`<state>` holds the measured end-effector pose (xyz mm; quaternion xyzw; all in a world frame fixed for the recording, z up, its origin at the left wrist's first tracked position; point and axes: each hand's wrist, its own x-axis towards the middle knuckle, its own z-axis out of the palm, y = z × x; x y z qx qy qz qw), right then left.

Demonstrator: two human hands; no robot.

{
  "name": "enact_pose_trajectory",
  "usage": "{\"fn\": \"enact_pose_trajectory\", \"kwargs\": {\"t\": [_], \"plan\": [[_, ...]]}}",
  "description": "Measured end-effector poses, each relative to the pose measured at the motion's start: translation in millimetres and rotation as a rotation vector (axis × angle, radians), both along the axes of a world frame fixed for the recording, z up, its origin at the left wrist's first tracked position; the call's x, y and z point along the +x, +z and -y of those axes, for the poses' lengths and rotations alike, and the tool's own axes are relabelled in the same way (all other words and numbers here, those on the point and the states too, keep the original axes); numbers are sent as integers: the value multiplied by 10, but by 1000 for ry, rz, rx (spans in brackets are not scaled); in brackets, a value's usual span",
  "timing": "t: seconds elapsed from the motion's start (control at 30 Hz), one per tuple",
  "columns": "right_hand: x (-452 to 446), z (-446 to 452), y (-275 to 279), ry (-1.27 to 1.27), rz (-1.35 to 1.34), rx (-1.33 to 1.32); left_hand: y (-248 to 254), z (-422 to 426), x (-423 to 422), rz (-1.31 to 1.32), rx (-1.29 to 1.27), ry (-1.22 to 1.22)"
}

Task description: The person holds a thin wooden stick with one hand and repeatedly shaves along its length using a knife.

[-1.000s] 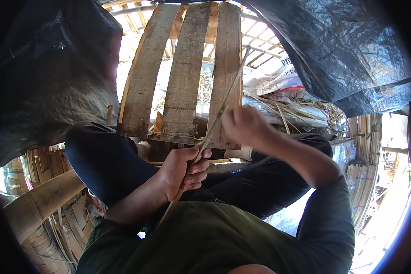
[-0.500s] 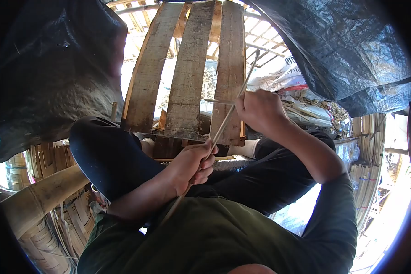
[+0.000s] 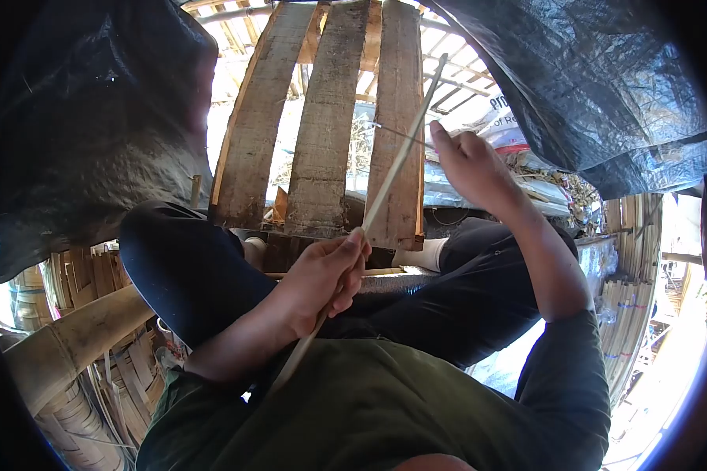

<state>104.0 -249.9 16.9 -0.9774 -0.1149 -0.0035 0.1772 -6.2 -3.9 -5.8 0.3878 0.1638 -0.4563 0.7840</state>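
My left hand [image 3: 326,275] is closed around a long, thin bamboo strip [image 3: 397,169], over my lap. The strip slants from near my shirt, up to the right, past the wooden slats. My right hand [image 3: 475,169] is closed on a slim knife [image 3: 401,133], seen as a narrow dark blade pointing left. The blade crosses the strip toward its upper end; whether it touches the strip I cannot tell. The knife's handle is hidden in my fist.
A slatted wooden board [image 3: 322,118] stands in front of my crossed legs. Dark plastic sheets [image 3: 597,86] hang on both sides. A thick bamboo pole [image 3: 78,341] lies at the left, and bundled bamboo strips [image 3: 632,306] stand at the right.
My right hand has moved up and to the right with the knife, away from my left hand. The bamboo strip's far end sits higher now.
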Motion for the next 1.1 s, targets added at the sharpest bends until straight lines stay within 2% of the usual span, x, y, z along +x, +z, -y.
{"fn": "enact_pose_trajectory", "kwargs": {"t": [0.07, 0.1, 0.13, 0.2, 0.27, 0.37, 0.5, 0.67, 0.77, 1.1], "plan": [[-64, -173, 217, -204, -495, 92, 45, -24, 32, -69, 4, 51], [-117, -188, 233, -26, -434, 103, 41, -34, 33, -69, 4, 51], [-165, -204, 199, -26, -432, 103, 37, -44, 38, -79, -22, 55], [-257, -248, 89, 2, -467, 303, 33, -50, 51, -88, -42, 56], [-360, -317, 73, 96, -486, 363, 25, -44, 57, -190, -89, 53], [-523, -410, 28, 302, -295, 295, -10, -35, 68, -189, -99, 6], [-619, -467, 49, 276, -368, 297, -35, -13, 94, -184, -105, -39], [-610, -426, -245, 358, -187, 79, -83, 31, 89, -239, -83, -73], [-588, -473, -237, 245, -172, 94, -31, 28, 121, -229, -80, -70], [-555, -466, -353, 299, 70, 131, -44, 35, 143, -233, -53, -95]]}}
